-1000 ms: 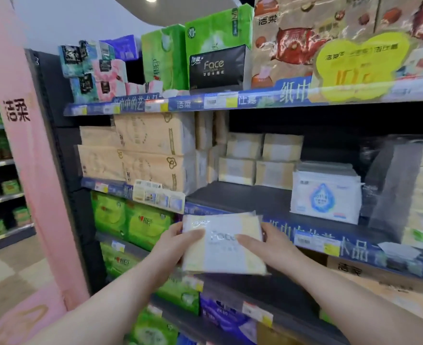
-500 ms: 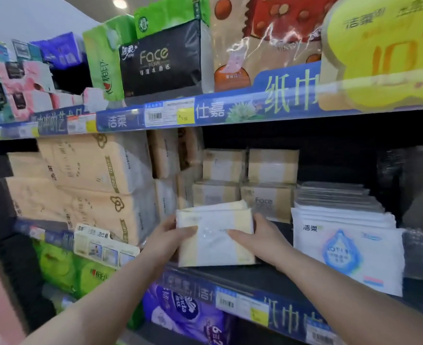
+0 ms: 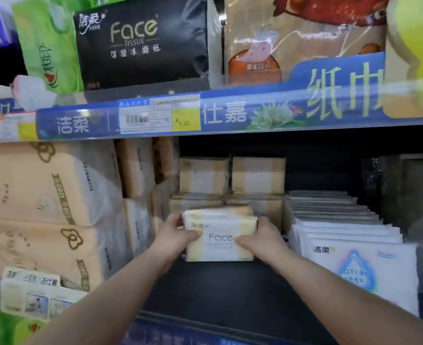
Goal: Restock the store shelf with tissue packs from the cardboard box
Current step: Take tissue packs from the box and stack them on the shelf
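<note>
One Face tissue pack (image 3: 219, 242), pale yellow and white, stands upright in the middle of the dark shelf board (image 3: 218, 290), with its printed face toward the camera. Its lower edge meets the board.

Two hands hold it. The left hand (image 3: 174, 236) is on its 9 o'clock side, with the thumb on the front and the fingers curled round the edge to the back. The right hand (image 3: 261, 239) is on its 3 o'clock side and grips in the same way, thumb just under the word "Face".

At 12 o'clock from the held pack, just behind it, are four beige packs (image 3: 258, 174), two below and two on top. At 3 o'clock is one row of flat white packs (image 3: 350, 247); their edges are too close together to count. At 9 o'clock two large beige bundles (image 3: 43, 185) lie one on the other.

Higher at 12 o'clock, one blue shelf strip (image 3: 230, 113) carries one yellow price tag (image 3: 186, 120). Above it stand one black Face pack (image 3: 140, 46) and one green pack (image 3: 48, 53) at its 9 o'clock.
</note>
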Demonstrator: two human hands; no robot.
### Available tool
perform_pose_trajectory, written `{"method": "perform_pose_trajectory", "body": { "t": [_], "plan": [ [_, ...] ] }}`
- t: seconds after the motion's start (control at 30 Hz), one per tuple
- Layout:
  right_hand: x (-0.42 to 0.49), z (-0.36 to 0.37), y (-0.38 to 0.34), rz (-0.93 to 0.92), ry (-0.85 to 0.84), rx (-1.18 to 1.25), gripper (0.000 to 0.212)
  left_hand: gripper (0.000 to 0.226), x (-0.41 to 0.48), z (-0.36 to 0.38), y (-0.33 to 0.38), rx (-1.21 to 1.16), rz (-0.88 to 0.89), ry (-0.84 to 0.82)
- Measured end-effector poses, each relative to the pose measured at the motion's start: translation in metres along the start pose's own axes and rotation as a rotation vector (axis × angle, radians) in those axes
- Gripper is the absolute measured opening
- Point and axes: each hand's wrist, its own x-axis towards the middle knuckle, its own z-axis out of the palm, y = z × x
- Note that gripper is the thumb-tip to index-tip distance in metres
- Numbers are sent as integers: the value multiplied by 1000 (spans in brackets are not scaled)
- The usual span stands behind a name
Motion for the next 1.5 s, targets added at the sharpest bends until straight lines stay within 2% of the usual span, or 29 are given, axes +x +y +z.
{"method": "perform_pose_trajectory", "body": {
  "t": [0.1, 0.2, 0.27, 0.37, 0.4, 0.47, 0.53, 0.63, 0.77, 0.83, 0.93, 1.0, 1.07, 1.13, 1.27, 1.37, 1.5],
  "plan": [
    [9, 2, 2, 44, 33, 6, 51, 36, 14, 3, -6, 12, -17, -43],
    [14, 6, 4, 90, 58, 28, 56, 32, 25, 4, -15, 18, -18, -87],
    [18, 7, 2, 75, 85, -60, 73, 30, 32, 3, -17, 19, -9, -117],
    [21, 0, -9, 15, 120, -232, 110, 32, 38, 4, -18, -15, -8, -155],
    [21, -4, -13, -3, 117, -279, 114, 33, 39, 6, -19, -22, -7, -166],
    [23, -12, -22, -77, 79, -456, 107, 33, 40, 10, -18, -20, -7, -187],
    [25, -18, -30, -127, -48, -694, 93, 32, 42, 16, -17, -24, -10, -195],
    [29, -24, -38, -126, -207, -837, 76, 35, 44, 27, -14, -34, -11, -209],
    [38, -31, -36, -169, -189, -898, 73, 46, 46, 35, -10, -9, 40, -228],
    [42, -36, -33, -168, -185, -900, 72, 54, 50, 32, -9, 95, 159, -162],
    [49, -44, -30, -181, -163, -898, 69, 60, 61, 21, -8, 373, 410, 36],
    [53, -48, -28, -182, -148, -886, 68, 61, 68, 15, -6, 666, 480, 116],
    [56, -50, -25, -177, -135, -871, 68, 65, 78, 11, -5, 923, 484, 99],
    [58, -49, -22, -172, -107, -875, 67, 70, 87, 9, -7, 1042, 436, 31],
    [65, -48, -22, -169, -57, -1011, 72, 71, 97, 9, -9, 1073, 360, -61],
    [69, -50, -23, -105, -134, -989, 85, 70, 98, 9, -9, 1059, 361, -77],
    [70, -48, -20, -84, -205, -978, 84, 70, 96, 7, -11, 1051, 367, -83]
  ]
}}
